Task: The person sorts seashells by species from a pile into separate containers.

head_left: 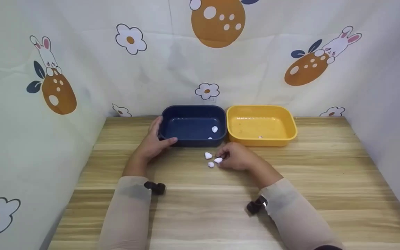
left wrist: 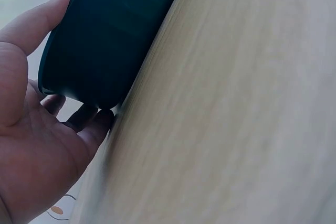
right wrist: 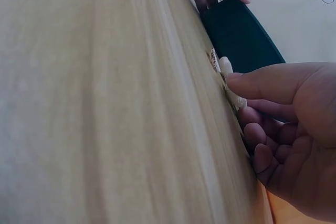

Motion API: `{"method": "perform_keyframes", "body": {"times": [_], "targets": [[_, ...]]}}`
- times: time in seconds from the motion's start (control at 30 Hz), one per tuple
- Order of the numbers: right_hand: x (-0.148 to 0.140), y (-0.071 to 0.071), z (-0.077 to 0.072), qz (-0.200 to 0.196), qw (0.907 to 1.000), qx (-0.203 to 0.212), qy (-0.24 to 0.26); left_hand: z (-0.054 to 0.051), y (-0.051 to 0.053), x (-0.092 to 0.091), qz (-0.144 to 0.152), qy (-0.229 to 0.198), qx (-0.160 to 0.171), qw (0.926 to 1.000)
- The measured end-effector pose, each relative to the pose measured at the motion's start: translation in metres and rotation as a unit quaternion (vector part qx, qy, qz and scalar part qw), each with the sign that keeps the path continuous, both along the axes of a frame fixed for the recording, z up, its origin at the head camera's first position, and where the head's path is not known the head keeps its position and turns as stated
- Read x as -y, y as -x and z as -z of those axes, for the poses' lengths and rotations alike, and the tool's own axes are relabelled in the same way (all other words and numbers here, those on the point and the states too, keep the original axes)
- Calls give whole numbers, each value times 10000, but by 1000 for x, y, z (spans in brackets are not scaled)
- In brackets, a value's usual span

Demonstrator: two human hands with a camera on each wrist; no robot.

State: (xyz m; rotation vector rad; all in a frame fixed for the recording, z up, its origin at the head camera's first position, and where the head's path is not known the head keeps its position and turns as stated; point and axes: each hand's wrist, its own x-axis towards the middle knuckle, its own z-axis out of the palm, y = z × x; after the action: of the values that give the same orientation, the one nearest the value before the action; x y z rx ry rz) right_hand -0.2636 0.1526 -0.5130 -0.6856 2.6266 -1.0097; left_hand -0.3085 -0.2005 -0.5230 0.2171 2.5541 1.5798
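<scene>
My left hand grips the left end of the dark blue bin, thumb on the front rim; the left wrist view shows the hand around the bin's end. My right hand is at a white stone on the table, thumb and index finger at its side. Two more white stones lie just left of it. In the right wrist view the right hand has its thumb against a white stone, the other fingers curled. The blue bin holds a white stone and part of another.
A yellow bin stands right beside the blue one, with a small white piece partly showing inside. Both bins stand at the back of the wooden table, before a patterned cloth that also covers both sides.
</scene>
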Motion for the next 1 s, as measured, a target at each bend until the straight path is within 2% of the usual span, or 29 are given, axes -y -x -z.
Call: {"method": "perform_keyframes", "body": {"times": [0.17,0.47,0.8,1.0], "targets": [[2,0,-1,212,9996,84,-186,-1,0,0,7,38,2,10000],[1,-1,-4,252,9994,188,-149,-1,1,0,3,95,-13,10000],[-1,-7,-31,514,9971,404,384,-1,1,0,-3,154,-10,9999],[-3,-7,-40,969,9922,286,727,-1,1,0,-35,119,64,9999]]}}
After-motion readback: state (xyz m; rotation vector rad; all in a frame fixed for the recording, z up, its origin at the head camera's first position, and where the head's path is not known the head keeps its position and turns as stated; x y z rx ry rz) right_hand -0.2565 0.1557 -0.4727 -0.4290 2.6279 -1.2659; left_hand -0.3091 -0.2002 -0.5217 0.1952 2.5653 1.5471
